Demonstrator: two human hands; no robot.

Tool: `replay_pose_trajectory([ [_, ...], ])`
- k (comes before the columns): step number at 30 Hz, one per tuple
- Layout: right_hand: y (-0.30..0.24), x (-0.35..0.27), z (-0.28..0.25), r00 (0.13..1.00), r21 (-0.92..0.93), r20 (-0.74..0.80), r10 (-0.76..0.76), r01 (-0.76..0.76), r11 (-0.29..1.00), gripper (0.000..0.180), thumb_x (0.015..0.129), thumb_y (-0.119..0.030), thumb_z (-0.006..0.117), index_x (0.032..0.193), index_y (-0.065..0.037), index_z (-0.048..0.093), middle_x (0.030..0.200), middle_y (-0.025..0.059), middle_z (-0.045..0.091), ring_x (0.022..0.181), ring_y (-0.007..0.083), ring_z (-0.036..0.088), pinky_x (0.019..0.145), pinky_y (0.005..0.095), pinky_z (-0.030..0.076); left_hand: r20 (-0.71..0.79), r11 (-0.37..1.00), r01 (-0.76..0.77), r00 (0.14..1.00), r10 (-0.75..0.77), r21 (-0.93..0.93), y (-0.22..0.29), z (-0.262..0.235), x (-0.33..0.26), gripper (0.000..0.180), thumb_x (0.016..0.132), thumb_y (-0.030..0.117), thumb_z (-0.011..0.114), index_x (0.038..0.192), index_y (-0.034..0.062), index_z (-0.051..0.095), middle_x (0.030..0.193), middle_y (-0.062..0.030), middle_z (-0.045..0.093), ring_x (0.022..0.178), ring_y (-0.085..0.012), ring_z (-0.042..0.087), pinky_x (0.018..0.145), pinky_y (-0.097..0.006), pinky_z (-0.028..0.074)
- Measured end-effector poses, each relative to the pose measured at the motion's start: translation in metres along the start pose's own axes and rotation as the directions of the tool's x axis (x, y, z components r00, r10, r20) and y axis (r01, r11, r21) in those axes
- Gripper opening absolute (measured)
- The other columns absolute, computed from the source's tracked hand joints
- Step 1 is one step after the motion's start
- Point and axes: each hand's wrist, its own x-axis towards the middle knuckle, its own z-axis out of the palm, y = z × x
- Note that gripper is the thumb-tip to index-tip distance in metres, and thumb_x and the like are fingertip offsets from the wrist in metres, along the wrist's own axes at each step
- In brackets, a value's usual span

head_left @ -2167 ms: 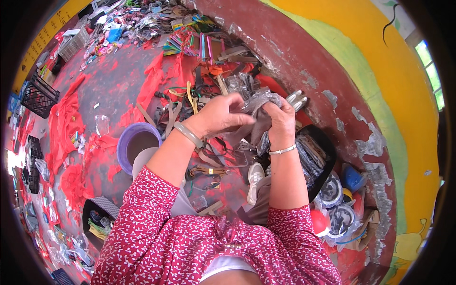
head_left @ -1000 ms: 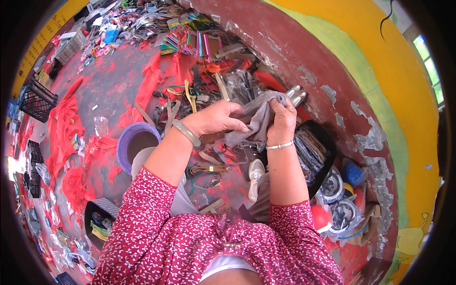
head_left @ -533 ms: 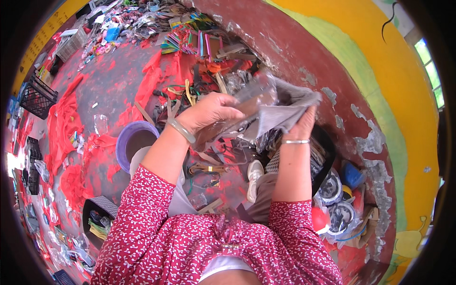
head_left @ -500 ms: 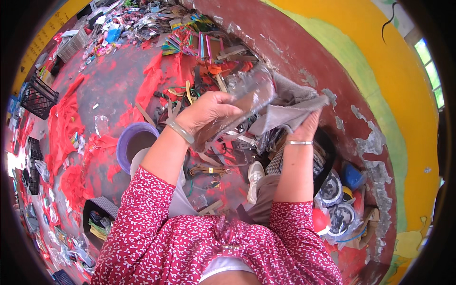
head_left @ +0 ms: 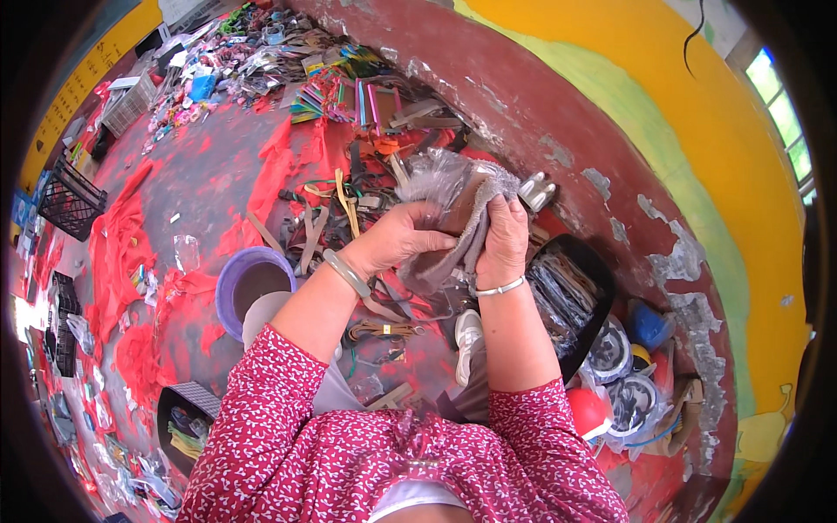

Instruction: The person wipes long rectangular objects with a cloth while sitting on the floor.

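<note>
My two hands are close together in front of me. My left hand [head_left: 397,242] has its thumb and fingers closed on a flat brown thing in clear plastic wrap [head_left: 459,200]; its exact kind cannot be made out. Bunched in my right hand [head_left: 504,242] is a grey cloth [head_left: 477,225], folded over the near side of the brown thing and touching it. The cloth's lower part hangs beneath my left thumb. Loose clear film sticks up past the far edge, smeared by motion.
A black bin [head_left: 602,301] with plastic-wrapped flat items stands at my right, beside wrapped round goods [head_left: 608,353]. Left of my legs is a purple bucket [head_left: 227,301]. Straps [head_left: 347,205] litter the floor ahead, below the peeling red wall [head_left: 558,113]. A black crate [head_left: 74,199] lies far left.
My right hand has moved left and inward, bringing the cloth from beside the wrapped brown thing onto it. The black bin's contents now show more. The view has shifted slightly.
</note>
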Motion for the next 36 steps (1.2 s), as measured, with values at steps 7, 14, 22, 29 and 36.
replay_pose_trajectory([
  [7,0.001,-0.006,0.008,1.0,-0.061,-0.008,-0.007,0.007,0.998,0.019,0.087,-0.009,0.055,0.103,0.0,0.06,0.097,0.0058,0.063,0.087,0.0154,0.06,0.079,0.0275,0.047,-0.133,0.975,-0.139,0.978,0.163,0.176,-0.003,0.005,0.004,0.036,0.089,0.028,0.057,0.111,-0.0008,0.055,0.097,0.0012,0.057,0.088,-0.0064,0.05,0.079,-0.022,0.042],
  [14,0.01,0.001,0.001,0.964,-0.216,-0.173,-0.203,0.164,0.962,0.014,0.086,-0.008,0.054,0.095,-0.001,0.062,0.091,0.0072,0.064,0.08,0.0194,0.061,0.074,0.0305,0.048,-0.247,0.983,-0.128,0.956,0.158,0.132,-0.015,0.018,0.008,0.03,0.088,0.027,0.058,0.104,0.0008,0.058,0.088,0.0016,0.058,0.082,-0.0049,0.051,0.073,-0.02,0.042],
  [22,0.003,0.007,0.014,0.73,-0.904,0.363,-0.578,0.426,-0.03,0.008,0.074,-0.005,0.059,0.082,-0.004,0.061,0.076,0.0146,0.06,0.07,0.0343,0.058,0.062,0.0369,0.048,-0.301,0.982,-0.19,0.936,0.18,-0.002,-0.02,0.017,0.014,0.024,0.089,0.022,0.058,0.103,0.0026,0.059,0.086,0.0017,0.06,0.073,-0.0049,0.055,0.063,-0.019,0.045],
  [29,0.018,0.01,0.002,0.905,-0.422,-0.183,-0.385,0.281,0.862,0.013,0.083,0.004,0.053,0.089,0.0,0.063,0.083,0.0023,0.063,0.075,0.0078,0.055,0.068,0.0225,0.045,-0.399,0.97,-0.241,0.889,0.224,0.006,-0.018,0.024,0.012,0.023,0.088,0.022,0.059,0.099,0.0023,0.063,0.081,0.0043,0.058,0.073,-0.0035,0.052,0.065,-0.019,0.042],
  [36,0.013,0.018,0.002,0.914,-0.334,-0.205,-0.351,0.272,0.903,0.016,0.081,0.007,0.053,0.093,-0.001,0.061,0.088,0.0012,0.061,0.078,0.0085,0.055,0.071,0.0218,0.045,-0.412,0.976,-0.213,0.886,0.214,0.049,-0.026,0.021,0.015,0.023,0.088,0.021,0.059,0.1,0.001,0.061,0.084,0.0041,0.058,0.074,-0.0036,0.05,0.065,-0.019,0.041],
])
